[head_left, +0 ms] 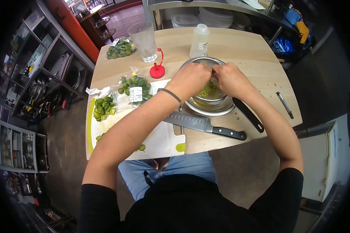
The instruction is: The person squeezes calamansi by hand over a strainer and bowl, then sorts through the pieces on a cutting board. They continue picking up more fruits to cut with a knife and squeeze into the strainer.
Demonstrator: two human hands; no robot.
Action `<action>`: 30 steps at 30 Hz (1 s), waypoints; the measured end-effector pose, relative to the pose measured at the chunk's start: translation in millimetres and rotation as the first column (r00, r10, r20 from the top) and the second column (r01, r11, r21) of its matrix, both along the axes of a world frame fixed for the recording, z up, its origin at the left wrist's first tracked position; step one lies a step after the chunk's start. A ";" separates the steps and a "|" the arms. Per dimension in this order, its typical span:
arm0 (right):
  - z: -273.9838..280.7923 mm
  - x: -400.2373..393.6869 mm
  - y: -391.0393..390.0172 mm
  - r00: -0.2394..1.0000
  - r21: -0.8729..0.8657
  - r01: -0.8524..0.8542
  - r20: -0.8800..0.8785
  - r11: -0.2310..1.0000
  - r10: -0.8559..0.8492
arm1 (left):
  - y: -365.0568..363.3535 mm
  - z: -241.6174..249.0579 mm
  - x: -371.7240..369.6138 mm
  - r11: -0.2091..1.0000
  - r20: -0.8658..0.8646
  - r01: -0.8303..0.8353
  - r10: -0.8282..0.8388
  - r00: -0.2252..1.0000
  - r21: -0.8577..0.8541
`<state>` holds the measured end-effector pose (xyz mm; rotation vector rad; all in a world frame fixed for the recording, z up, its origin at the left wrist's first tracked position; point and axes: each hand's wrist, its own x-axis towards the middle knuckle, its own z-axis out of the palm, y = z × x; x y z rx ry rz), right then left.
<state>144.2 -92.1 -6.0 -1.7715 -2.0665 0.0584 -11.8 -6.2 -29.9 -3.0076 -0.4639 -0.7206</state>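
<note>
My left hand point(194, 76) and my right hand point(232, 79) meet over a metal bowl point(217, 110), fingers pinched together. Whatever they hold is hidden by the fingers. Beneath them a strainer with a black handle point(249, 115) rests in the bowl, with yellow-green pulp and seeds point(209, 89) in it. A large knife point(200, 123) lies in front of the bowl, its blade partly over a white cutting board point(155, 134). Small green citrus fruits, some visibly cut point(104, 108), are piled on the board's left side, partly hidden by my left forearm.
Bagged green fruits point(135, 87) lie at the board's back edge, and another bag point(120, 48) sits farther back. Nearby are a clear plastic cup point(144, 42), a red bottle cap point(157, 71) and a squeeze bottle point(199, 42). At right lies a pen point(285, 105).
</note>
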 end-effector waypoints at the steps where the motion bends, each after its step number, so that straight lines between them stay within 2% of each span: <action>1: 0.6 0.3 -0.4 1.000 0.015 0.012 -0.005 1.000 -0.011 | 0.0 2.5 0.5 1.000 0.012 -0.001 0.001 1.000 -0.003; 7: 12.4 4.3 -0.5 0.999 0.066 -0.014 -0.052 0.998 0.017 | 4.8 14.2 2.3 0.995 0.049 0.009 -0.004 0.999 -0.102; 11: 8.4 7.2 0.7 0.998 0.099 -0.029 -0.054 0.995 0.034 | 7.5 10.0 4.1 0.998 0.078 0.014 -0.009 0.997 -0.060; 13: 16.0 2.8 -3.8 0.989 0.066 0.032 -0.149 0.997 -0.022 | 6.4 10.8 4.3 0.997 0.127 0.001 0.009 0.992 -0.076; 16: 31.0 2.2 -4.4 0.988 0.044 0.082 -0.133 0.996 -0.076 | 7.3 15.2 5.2 0.996 0.147 -0.060 0.069 0.987 -0.066; 20: 35.0 1.3 -6.1 0.991 0.101 0.015 -0.131 0.995 -0.001 | 9.2 24.2 1.7 0.999 0.184 0.007 0.000 0.983 -0.037; 22: 33.9 1.8 -5.1 0.997 0.122 -0.020 -0.068 0.992 0.028 | 11.2 28.4 0.6 0.994 0.122 0.066 -0.076 0.990 0.083; 23: 33.1 2.8 -4.5 0.997 0.122 -0.025 -0.067 0.992 0.034 | 10.7 29.6 -0.1 0.995 0.123 0.060 -0.070 0.990 0.082; 25: 31.3 4.1 -3.2 0.998 0.097 0.002 0.061 0.995 -0.008 | 8.0 32.1 -0.3 0.983 -0.012 0.033 -0.031 0.999 0.181; 30: 34.1 -4.4 -7.1 0.975 0.078 0.078 0.202 0.994 -0.092 | 8.1 32.0 0.8 0.991 -0.036 -0.016 0.021 0.999 0.133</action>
